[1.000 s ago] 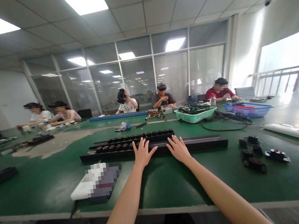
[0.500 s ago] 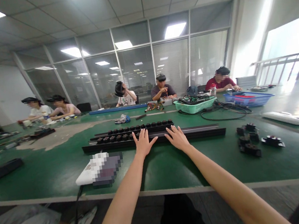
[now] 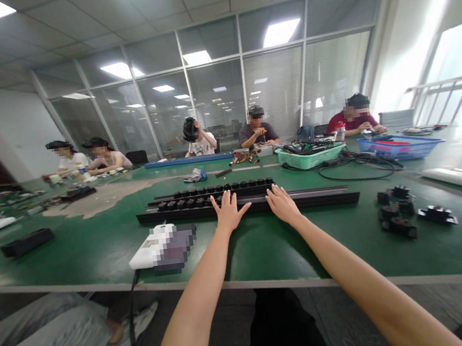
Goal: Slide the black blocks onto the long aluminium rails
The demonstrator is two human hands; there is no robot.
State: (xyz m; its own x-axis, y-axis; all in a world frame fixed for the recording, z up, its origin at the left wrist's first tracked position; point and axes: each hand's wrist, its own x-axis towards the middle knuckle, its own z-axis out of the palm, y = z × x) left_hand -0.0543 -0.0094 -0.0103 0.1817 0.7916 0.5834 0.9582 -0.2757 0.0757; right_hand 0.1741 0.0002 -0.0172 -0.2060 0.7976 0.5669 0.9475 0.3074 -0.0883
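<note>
A long black rail [image 3: 327, 199] lies crosswise on the green table in front of me. My left hand [image 3: 229, 212] rests on its near edge around the middle, fingers spread and thumb out to the right. A little to the right, my right hand [image 3: 282, 205] lies on the same rail with its fingers stretched forward. Along the left half of the rail sits a row of small black parts [image 3: 182, 203]. A second strip with a similar row of black parts [image 3: 241, 185] lies just behind. Whether my fingertips press on any of these parts is hidden.
A white power strip [image 3: 150, 250] and a blurred-out dark item lie front left. Loose black parts [image 3: 396, 214] are at right. A green basket [image 3: 313, 157] with cables and a blue basket [image 3: 400, 146] stand behind. Several people sit across the table; someone's leg [image 3: 52, 329] shows below left.
The view has shifted, so the table and its contents appear a little further right and higher. Both hands stay on the rail, with no clear movement along it.
</note>
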